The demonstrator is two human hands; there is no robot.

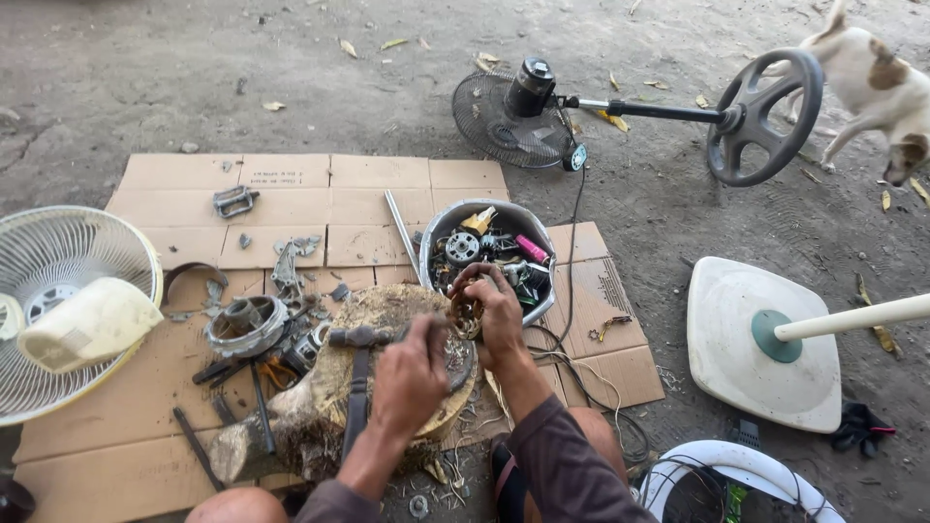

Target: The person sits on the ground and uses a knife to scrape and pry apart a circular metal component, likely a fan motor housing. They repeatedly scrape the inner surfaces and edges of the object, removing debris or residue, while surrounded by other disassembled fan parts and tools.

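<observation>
Brown flattened carton (pixel 291 208) under stump (pixel 329 387); both hands (pixel 412 373) (pixel 494 310) on copper coil (pixel 467 312).

Outdoor repair spot on dirt ground (pixel 291 68) w/ dry leaves. Flat cardboard (pixel 320 199) is the work mat; old fans (pixel 513 116), a bowl of parts (pixel 489 254) & tools (pixel 232 200) lie around.

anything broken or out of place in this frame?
Yes. The black pedestal fan lies tipped over on the dirt, base wheel in the air. Loose metal parts are strewn over the cardboard. Both hands, left and right, work a copper winding on the stump.
</observation>
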